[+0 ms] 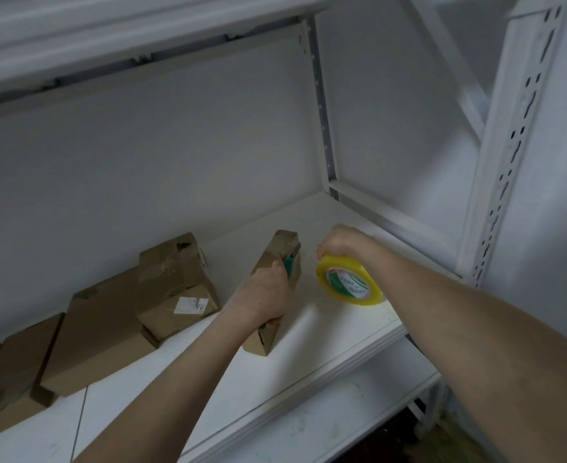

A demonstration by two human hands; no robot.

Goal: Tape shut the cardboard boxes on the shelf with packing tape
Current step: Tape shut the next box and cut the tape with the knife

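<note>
Left grip (262, 295) is curled round a green-handled tool (290, 266), seemingly a cutter, and holds it flat against the narrow brown cardboard box (283, 243) just below the middle of the frame. The right grip (338, 242) clasps the yellow roll of clear packing tape (348, 282) from above, fingers wrapped over its rim, just right of that box and low over the white shelf board (308, 345). The tool's dark tip sits at the box's far upper edge, so the step in hand looks like cutting the tape free after a run along this box. Whether a strip spans from roll to box is too faint to tell. The next move probably calls for keeping the roll pulled taut while the blade severs the tape, then smoothing the loose end down. This box stands on a long edge, worn, with a glint near its far end that may be tape. Toward the lower left, a labelled cardboard box (171, 272) and larger flat cardboard boxes (98, 335) lean in a row on the same shelf.
</note>
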